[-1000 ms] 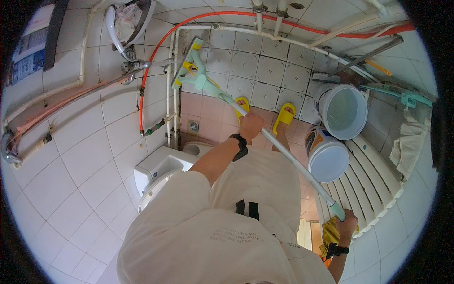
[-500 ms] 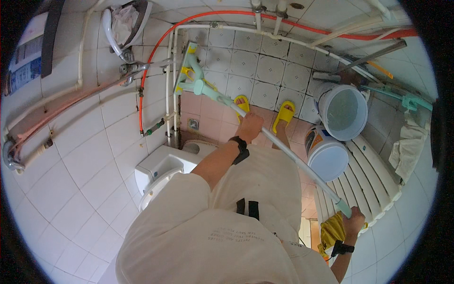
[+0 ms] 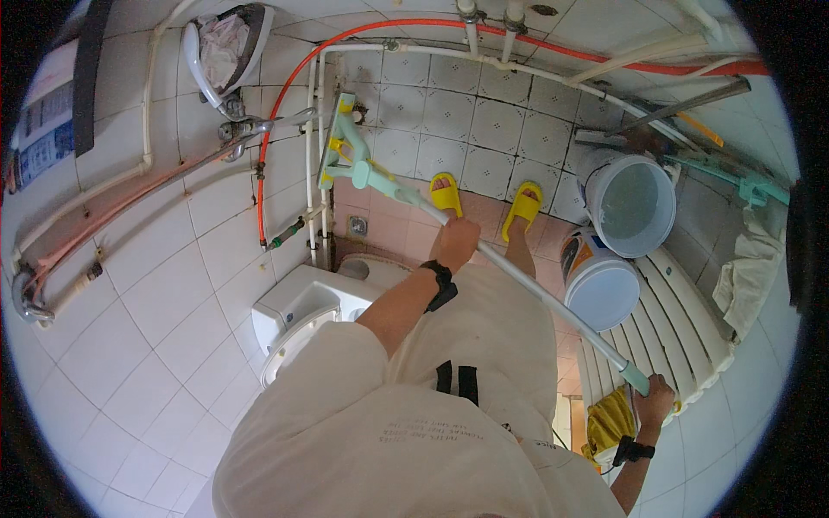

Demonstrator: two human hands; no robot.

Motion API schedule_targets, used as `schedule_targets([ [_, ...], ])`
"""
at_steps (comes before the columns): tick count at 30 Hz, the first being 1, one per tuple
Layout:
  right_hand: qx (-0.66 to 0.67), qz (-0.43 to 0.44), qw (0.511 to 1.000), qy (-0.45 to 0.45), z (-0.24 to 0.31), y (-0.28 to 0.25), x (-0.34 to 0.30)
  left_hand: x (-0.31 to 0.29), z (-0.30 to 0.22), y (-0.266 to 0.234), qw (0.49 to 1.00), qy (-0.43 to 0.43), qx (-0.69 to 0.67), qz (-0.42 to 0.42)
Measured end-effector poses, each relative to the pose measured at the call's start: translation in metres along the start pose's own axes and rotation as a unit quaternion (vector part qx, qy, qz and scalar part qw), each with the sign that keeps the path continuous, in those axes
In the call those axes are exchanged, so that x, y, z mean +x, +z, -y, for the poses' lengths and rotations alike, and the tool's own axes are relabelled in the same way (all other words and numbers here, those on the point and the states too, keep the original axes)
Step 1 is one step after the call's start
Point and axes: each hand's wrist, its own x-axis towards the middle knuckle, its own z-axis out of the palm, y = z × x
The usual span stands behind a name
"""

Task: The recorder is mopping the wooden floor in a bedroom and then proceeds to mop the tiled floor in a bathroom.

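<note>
My left hand (image 3: 458, 243) is closed round the middle of a grey metal handle that belongs to a mop (image 3: 553, 302). At the lower right, my right hand (image 3: 654, 402) grips the light green end of the same handle. The mop slants across my body from lower right to upper left. Its light green head (image 3: 350, 142), with yellow clips, is tilted on edge close beside the white pipes (image 3: 316, 129) at the left wall. The underside of the head is turned away from me, and whether it touches the wall cannot be told.
Two white buckets (image 3: 676, 203) stand right of my yellow slippers (image 3: 523, 207), the upper one holding cloudy water. Nearby are a slatted white panel (image 3: 691, 319) and a yellow cloth (image 3: 610, 421). To the left are a white toilet (image 3: 289, 298), an orange-red hose (image 3: 268, 138) and wall pipes.
The mop head has shifted slightly down along the pipes, toward me. My left hand has come slightly nearer with the handle; both hands keep their grip.
</note>
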Motion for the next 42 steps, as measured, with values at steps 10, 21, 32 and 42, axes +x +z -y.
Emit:
schedule_targets([
  [10,-0.01,0.003,1.0,-0.024,0.001,-0.025,0.014,-0.008,-0.003,0.007,0.998,-0.028,-0.045,0.039],
  [21,-0.036,-0.02,0.999,-0.035,-0.011,-0.021,0.005,-0.012,-0.003,0.022,0.993,-0.028,-0.097,0.067],
  [32,-0.022,0.102,0.993,0.058,-0.008,-0.026,-0.01,0.012,0.004,0.008,0.939,0.168,-0.154,0.259],
  [42,-0.008,0.077,0.997,-0.015,0.023,0.013,-0.051,0.028,0.0,-0.041,0.926,0.14,-0.166,0.308],
])
